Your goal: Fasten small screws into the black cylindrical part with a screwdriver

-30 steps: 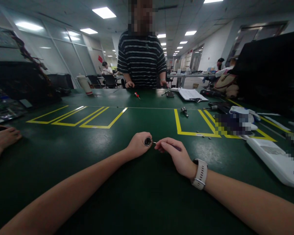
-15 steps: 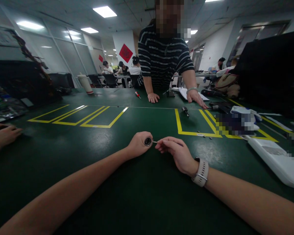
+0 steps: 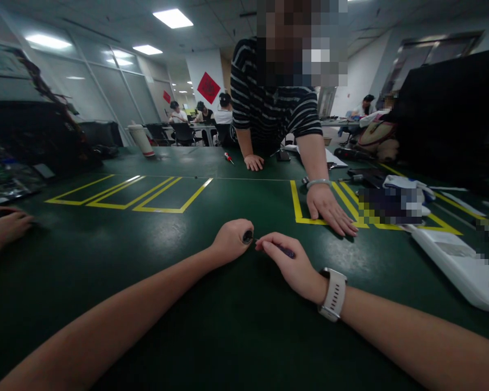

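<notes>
My left hand (image 3: 231,239) is closed around a dark round metal part (image 3: 248,237), whose hollow end faces me; the rest of it is inside my fist. In my right hand (image 3: 287,260) is a slim screwdriver with a dark blue handle (image 3: 286,251), pinched between thumb and fingers. Its tip end points left at the round part's opening; whether they touch I cannot tell. Both hands are over the dark green table (image 3: 212,326).
Across the table a person in a striped shirt (image 3: 275,108) leans in, one hand (image 3: 332,209) flat by the yellow tape. A red screwdriver (image 3: 229,158) and a cup (image 3: 140,140) lie farther back. At right is a white case (image 3: 458,266); another person's hand (image 3: 8,225) rests at left.
My right hand has turned and shifted slightly, bringing the screwdriver handle into sight and its tip to the opening. The person opposite has reached forward, covering the dark metal part on the table.
</notes>
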A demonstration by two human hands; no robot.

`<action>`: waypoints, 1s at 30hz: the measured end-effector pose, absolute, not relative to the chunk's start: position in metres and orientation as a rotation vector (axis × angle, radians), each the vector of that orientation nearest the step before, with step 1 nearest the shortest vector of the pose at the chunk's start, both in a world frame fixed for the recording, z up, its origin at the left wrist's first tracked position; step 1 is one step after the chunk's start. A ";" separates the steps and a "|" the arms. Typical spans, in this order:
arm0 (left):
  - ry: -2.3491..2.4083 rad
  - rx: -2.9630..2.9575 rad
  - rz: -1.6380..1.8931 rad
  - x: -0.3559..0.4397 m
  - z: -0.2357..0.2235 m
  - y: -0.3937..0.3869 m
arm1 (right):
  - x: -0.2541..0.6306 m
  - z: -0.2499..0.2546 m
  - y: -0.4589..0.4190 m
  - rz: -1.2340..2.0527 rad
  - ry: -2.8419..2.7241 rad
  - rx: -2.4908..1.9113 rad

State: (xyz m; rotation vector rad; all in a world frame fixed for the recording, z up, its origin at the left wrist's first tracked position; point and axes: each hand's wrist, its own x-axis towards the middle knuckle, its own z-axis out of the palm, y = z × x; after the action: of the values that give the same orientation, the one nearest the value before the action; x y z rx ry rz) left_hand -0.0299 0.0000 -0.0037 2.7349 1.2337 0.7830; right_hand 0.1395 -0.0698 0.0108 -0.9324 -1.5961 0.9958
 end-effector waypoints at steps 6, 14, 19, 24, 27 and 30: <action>1.174 2.795 0.768 -0.031 -0.004 -0.003 | 0.142 0.006 -0.060 1.339 -1.322 -0.844; 1.038 2.657 0.900 -0.033 -0.004 0.000 | 0.146 0.002 -0.056 1.561 -1.103 -0.763; 1.058 2.643 0.904 -0.033 -0.005 0.001 | 0.146 0.001 -0.056 1.482 -1.160 -0.764; 1.189 2.697 0.867 -0.031 -0.006 0.002 | 0.142 0.004 -0.062 1.185 -1.415 -0.843; 1.201 2.725 0.819 -0.030 -0.006 0.001 | 0.141 0.006 -0.065 1.181 -1.462 -0.881; 1.167 2.736 0.815 -0.030 -0.004 0.000 | 0.142 0.005 -0.062 1.309 -1.357 -0.853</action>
State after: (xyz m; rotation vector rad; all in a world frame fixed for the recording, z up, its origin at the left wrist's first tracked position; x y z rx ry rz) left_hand -0.0304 -0.0004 -0.0038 2.7358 1.1672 0.8151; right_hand 0.1420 -0.0621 0.0048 -0.8531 -1.3571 1.3088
